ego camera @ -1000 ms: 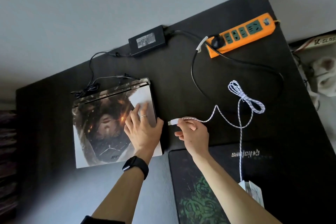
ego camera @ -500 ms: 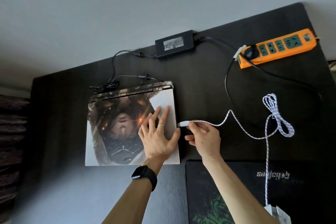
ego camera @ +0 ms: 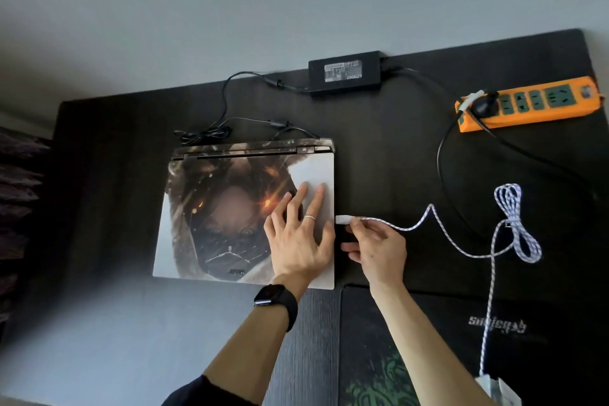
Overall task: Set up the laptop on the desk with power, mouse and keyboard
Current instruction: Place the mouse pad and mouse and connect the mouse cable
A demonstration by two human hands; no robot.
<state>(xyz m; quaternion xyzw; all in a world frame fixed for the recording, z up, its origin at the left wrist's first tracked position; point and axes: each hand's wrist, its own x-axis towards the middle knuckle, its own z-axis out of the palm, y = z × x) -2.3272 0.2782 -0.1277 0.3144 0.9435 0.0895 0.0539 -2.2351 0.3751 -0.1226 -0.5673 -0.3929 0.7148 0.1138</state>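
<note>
A closed laptop (ego camera: pixel 217 214) with a printed picture on its lid lies on the dark desk (ego camera: pixel 395 158). My left hand (ego camera: pixel 298 237) rests flat on the lid near its right edge, fingers spread. My right hand (ego camera: pixel 375 247) pinches the white USB plug (ego camera: pixel 342 219) of a braided white cable (ego camera: pixel 514 224), and the plug's tip is right at the laptop's right side. The black power brick (ego camera: pixel 346 73) lies at the back, its thin lead running to the laptop's rear. Its mains cord goes to the orange power strip (ego camera: pixel 527 104).
A black mouse mat (ego camera: pixel 494 326) with green art and a white logo covers the near right of the desk. The braided cable runs down to a white object (ego camera: pixel 497 389) at the bottom right edge. Grey wall stands behind the desk.
My right hand has carried the USB plug leftward until it meets the laptop's right side. My left hand has stayed on the lid. The camera view shifted left.
</note>
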